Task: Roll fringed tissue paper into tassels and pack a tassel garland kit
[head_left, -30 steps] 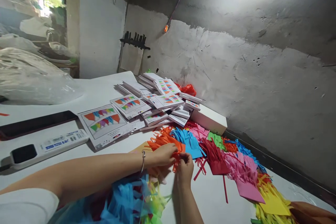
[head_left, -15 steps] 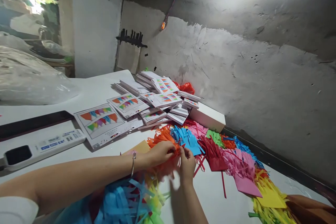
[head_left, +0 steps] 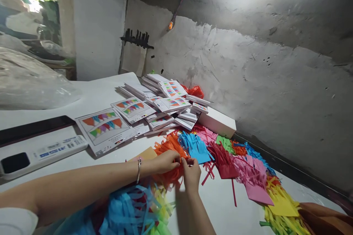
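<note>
An orange fringe tassel lies at the middle of the table. My left hand, with a bracelet on its wrist, is closed in a pinch on its strips. My right hand meets it from the right, thumb and fingertips pinched on the same orange strips. The exact bit between the fingertips is too small to make out. Just right of the hands are a light blue tassel and a dark red tassel. Below my left forearm spread blue strips and yellow-green strips.
Stacked printed cards and a white box stand beyond the hands. A phone and a white device lie at the left. Pink and yellow tassels run along the right, by the wall.
My right hand has shifted slightly left and down, closer to my left hand, with the orange strips. My left hand has stayed almost in place.
</note>
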`<state>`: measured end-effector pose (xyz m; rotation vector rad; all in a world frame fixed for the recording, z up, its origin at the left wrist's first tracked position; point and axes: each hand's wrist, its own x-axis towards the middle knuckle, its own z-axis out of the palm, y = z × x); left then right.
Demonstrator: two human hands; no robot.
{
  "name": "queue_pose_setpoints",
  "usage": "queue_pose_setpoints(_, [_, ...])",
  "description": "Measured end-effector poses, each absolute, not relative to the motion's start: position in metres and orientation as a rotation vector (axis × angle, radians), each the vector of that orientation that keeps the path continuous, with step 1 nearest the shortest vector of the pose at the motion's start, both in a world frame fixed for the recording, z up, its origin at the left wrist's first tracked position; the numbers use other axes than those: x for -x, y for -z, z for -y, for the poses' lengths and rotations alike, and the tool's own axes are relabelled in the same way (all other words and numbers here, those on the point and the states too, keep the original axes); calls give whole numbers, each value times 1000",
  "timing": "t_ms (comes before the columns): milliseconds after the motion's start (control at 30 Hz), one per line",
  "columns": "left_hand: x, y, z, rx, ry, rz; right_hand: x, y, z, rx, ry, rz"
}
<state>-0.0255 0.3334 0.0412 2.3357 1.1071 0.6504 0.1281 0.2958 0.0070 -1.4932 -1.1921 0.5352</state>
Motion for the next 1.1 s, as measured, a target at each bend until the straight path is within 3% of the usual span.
queue_pose_setpoints(800, [25, -44, -338, -2118, -721, -1083, -130, -7, -300, 1282, -703, 1306])
queue_pose_setpoints(1100, [25, -41, -348, -1981, -727, -1026, -122, -9, -294, 1374, -556, 1348])
